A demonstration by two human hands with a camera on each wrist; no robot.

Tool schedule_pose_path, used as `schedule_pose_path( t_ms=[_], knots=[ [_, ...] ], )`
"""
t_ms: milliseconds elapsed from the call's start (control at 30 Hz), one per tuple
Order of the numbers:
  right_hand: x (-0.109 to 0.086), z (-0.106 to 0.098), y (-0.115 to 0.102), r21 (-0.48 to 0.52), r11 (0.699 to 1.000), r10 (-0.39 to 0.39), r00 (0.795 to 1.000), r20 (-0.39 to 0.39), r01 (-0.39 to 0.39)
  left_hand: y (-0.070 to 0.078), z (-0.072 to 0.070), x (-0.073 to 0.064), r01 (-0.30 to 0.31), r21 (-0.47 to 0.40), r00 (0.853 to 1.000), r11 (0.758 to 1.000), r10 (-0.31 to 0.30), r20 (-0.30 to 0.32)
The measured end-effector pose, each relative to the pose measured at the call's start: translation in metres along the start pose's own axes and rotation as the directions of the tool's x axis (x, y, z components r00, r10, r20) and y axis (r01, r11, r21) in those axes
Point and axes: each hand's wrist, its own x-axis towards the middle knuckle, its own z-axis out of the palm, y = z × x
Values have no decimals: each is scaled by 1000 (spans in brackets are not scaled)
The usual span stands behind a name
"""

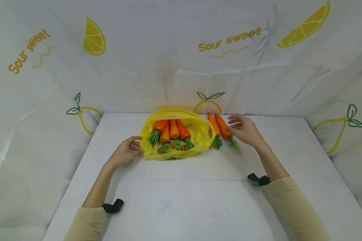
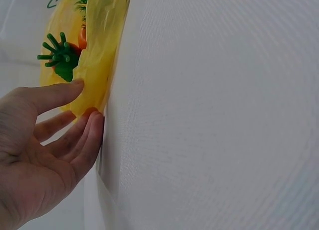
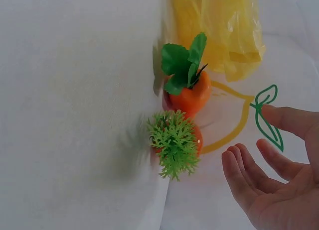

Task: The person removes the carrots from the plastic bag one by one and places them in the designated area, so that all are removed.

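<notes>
A yellow plastic bag (image 1: 202,142) lies with its mouth toward me, several orange toy carrots (image 1: 175,130) with green tops inside it. My left hand (image 1: 127,150) is at the bag's left edge; in the left wrist view its thumb and fingertips (image 2: 92,113) touch the yellow film, spread apart from each other. Two more carrots lie right of the bag: one with broad green leaves (image 3: 182,63), the other with a feathery green top (image 3: 174,145). Close beside the feathery one, my right hand (image 1: 242,130) hovers with loosely bent fingers, holding nothing.
The white tabletop (image 1: 187,194) meets a white cloth backdrop (image 1: 144,77) printed with lemons and lettering, just behind the bag and carrots. Dark camera mounts (image 1: 113,206) sit at both wrists, near the beige sleeves (image 1: 294,204).
</notes>
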Motion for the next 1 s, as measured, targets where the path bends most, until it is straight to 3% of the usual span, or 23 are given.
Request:
schedule_pose_path(
  t_ms=[533, 1000],
  knots=[
    [3, 12, -31, 42, 998, -50, 999, 1, 50, 2, 0, -1, -1, 5, 1000, 1000, 1, -9],
    [6, 36, -54, 68, 985, -165, 985, 53, 161, 1, 0, -1, 0, 0, 1000, 1000, 0, -12]
  ],
)
